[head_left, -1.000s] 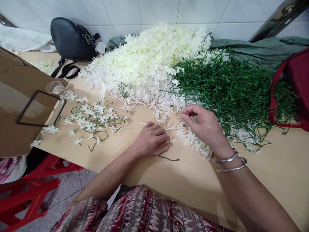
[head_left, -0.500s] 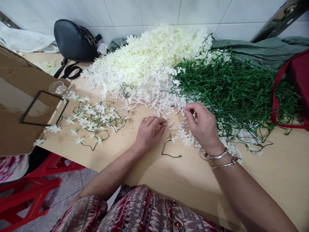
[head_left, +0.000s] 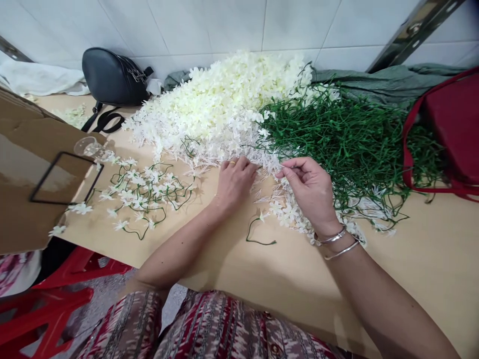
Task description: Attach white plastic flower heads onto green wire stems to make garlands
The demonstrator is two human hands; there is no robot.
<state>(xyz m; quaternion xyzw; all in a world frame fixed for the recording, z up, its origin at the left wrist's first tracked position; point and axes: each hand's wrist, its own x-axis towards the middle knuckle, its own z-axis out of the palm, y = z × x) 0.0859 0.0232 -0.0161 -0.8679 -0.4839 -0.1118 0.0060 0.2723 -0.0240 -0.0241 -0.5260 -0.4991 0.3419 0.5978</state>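
My left hand (head_left: 236, 183) rests at the near edge of a heap of white stamens (head_left: 267, 162), its fingers bent together and the tips partly hidden. To its right, my right hand (head_left: 312, 192) pinches thumb against forefinger; whatever lies between them is too small to make out. Below and between both hands lies a single white artificial flower on a green stem (head_left: 258, 239). Loose white petals (head_left: 286, 212) lie beside my right hand. Cream-white flower heads (head_left: 239, 89) are piled behind the stamens, and a mass of green plastic stems (head_left: 348, 134) spreads to the right.
Several stemmed white flowers (head_left: 140, 192) lie at the left near a clear plastic cup (head_left: 90, 147). A cardboard box (head_left: 30, 149) stands at the left edge. Behind are a black bag (head_left: 112, 77) and, rightward, a red bag (head_left: 454, 129). Red stools (head_left: 48, 309) stand below.
My left hand has moved forward to the stamen heap, its back turning more upward. The right hand keeps its pinch near the same spot. The whole view has shifted slightly.
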